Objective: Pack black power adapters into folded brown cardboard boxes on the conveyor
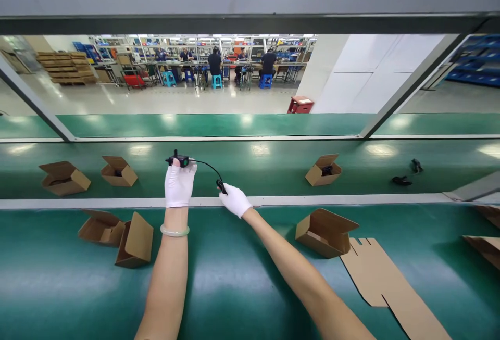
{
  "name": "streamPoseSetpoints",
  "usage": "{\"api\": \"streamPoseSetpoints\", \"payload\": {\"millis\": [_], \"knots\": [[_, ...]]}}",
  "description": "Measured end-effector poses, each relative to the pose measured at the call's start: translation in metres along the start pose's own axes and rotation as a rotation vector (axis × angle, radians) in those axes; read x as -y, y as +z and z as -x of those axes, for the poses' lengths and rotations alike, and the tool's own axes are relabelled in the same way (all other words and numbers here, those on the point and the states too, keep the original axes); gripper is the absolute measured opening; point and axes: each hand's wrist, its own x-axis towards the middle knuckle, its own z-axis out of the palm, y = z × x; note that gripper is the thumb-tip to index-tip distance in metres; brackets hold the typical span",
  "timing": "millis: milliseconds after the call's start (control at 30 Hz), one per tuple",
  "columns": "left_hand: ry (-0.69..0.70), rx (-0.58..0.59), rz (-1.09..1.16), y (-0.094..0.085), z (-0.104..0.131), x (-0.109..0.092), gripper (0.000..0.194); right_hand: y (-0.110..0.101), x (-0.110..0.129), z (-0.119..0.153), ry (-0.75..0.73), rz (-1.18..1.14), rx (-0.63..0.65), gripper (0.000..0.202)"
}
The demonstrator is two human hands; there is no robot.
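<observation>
Gloved in white, my left hand [180, 186] is closed around a small black adapter [182, 161] with a green mark, held above the far green belt. A thin black cable [211, 165] runs from the adapter's right side to my right hand [235, 200]. That hand, also in a white glove, pinches the black cable end [221, 186] over the pale rail. To the left of my left arm, an open cardboard box [135, 241] leans against another open box [102, 227]. An open box [323, 233] stands to the right of my right arm.
On the far belt are more open boxes [64, 178], [119, 171] and a box with black items [323, 171]. Loose black cabled items [402, 180] lie at right. A flat cardboard blank [386, 277] rests on the near belt [230, 288]. Metal posts frame the bench; people sit beyond.
</observation>
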Motion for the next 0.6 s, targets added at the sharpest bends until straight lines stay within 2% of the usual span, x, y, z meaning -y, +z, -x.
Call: {"api": "streamPoseSetpoints", "payload": {"millis": [67,167,233,367,467,600], "knots": [[-0.023,-0.016,0.089,0.003,0.0,0.001,0.032,-0.009,-0.004,0.025,-0.037,-0.088,-0.025,0.034],[0.015,0.027,0.022,0.014,0.01,0.009,0.027,-0.033,-0.004,0.06,-0.114,-0.289,-0.173,0.038],[0.022,0.106,-0.106,0.026,0.024,0.018,0.026,-0.053,-0.001,0.079,-0.152,-0.358,-0.311,0.036],[-0.049,0.359,-0.416,0.052,0.064,0.033,0.028,-0.088,0.007,0.099,-0.134,-0.374,-0.521,0.028],[-0.038,0.487,-0.643,0.066,0.096,0.04,0.034,-0.102,0.004,0.109,-0.113,-0.541,-0.531,0.023],[-0.141,0.645,-0.728,0.075,0.129,0.051,0.042,-0.109,-0.012,0.129,-0.098,-0.797,-0.479,0.019]]}}
